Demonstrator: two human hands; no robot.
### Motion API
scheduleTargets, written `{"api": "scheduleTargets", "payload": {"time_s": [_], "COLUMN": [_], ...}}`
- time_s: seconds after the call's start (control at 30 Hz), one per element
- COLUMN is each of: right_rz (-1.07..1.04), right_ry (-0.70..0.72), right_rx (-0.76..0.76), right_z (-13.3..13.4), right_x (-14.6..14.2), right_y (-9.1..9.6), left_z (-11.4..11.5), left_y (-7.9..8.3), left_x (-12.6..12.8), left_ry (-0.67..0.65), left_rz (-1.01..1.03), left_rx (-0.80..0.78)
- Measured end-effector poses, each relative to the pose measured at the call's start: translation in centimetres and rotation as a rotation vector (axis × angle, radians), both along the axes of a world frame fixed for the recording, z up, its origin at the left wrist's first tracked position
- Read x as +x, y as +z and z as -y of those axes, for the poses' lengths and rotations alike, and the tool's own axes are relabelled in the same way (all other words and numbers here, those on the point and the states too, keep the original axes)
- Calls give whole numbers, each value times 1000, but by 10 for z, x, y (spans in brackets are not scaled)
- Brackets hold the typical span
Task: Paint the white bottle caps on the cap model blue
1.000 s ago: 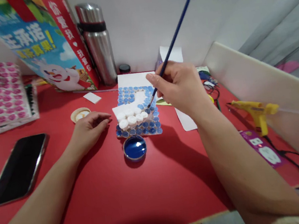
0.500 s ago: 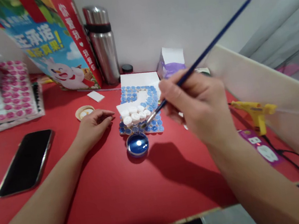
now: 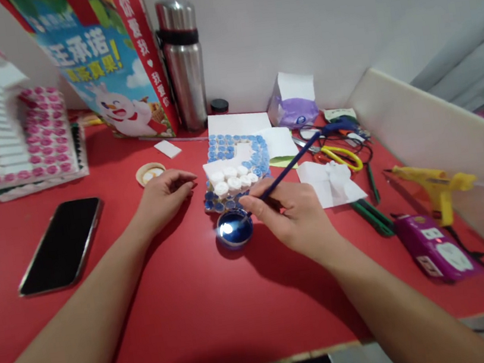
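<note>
The right hand (image 3: pixel 294 213) holds a thin blue paintbrush (image 3: pixel 293 163), its fingers pinched together low on the handle, which slants up and away to the right. The bristle end is at the far right edge of a small round dish (image 3: pixel 235 245) of glossy blue paint (image 3: pixel 240 228); whether it touches the paint I cannot tell. The left hand (image 3: pixel 164 198) rests on the red counter (image 3: pixel 208 324), fingers loosely curled with a small gap to the thumb and nothing visible between them, just beside a shallow round tub (image 3: pixel 144 174). Between the hands and just behind the dish lies a craft piece (image 3: pixel 219 148) covered in small rolls, many blue, with a raised row of white rolls (image 3: pixel 233 181) near its front. The brush looks light and stiff in the handle, soft at the tip, and is best taken low, just above the bristles, for fine control. The dish seems light and easy to tip, its wall perhaps slippery if paint has run down, so it would be steadied by the outer rim. The craft piece is probably light and a little fragile; its flat outer edge looks safer to hold than the rolls.
</note>
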State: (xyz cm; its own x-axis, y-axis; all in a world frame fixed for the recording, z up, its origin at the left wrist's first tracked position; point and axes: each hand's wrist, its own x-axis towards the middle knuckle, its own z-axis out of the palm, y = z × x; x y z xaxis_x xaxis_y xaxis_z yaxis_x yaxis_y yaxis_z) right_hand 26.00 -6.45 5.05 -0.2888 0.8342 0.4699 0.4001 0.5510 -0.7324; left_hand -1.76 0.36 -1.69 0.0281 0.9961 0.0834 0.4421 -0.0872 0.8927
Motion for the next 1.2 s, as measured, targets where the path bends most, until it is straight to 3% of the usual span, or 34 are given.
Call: {"api": "scheduleTargets", "payload": {"time_s": [0.4, 0.7, 1.2], "right_rz": [67, -81, 78], "right_ry": [-10, -28, 14], "right_rx": [-23, 133, 326], "right_z": [-2, -3, -3], "right_x": [1, 6, 18], "right_y": [-4, 4, 11], "left_z": [1, -1, -1], "left_y": [1, -3, -1], "left_x": [-1, -2, -1], "left_ry": [-14, -14, -2], "left_rz": [-20, 12, 29], "left_rx": [-11, -1, -11]}}
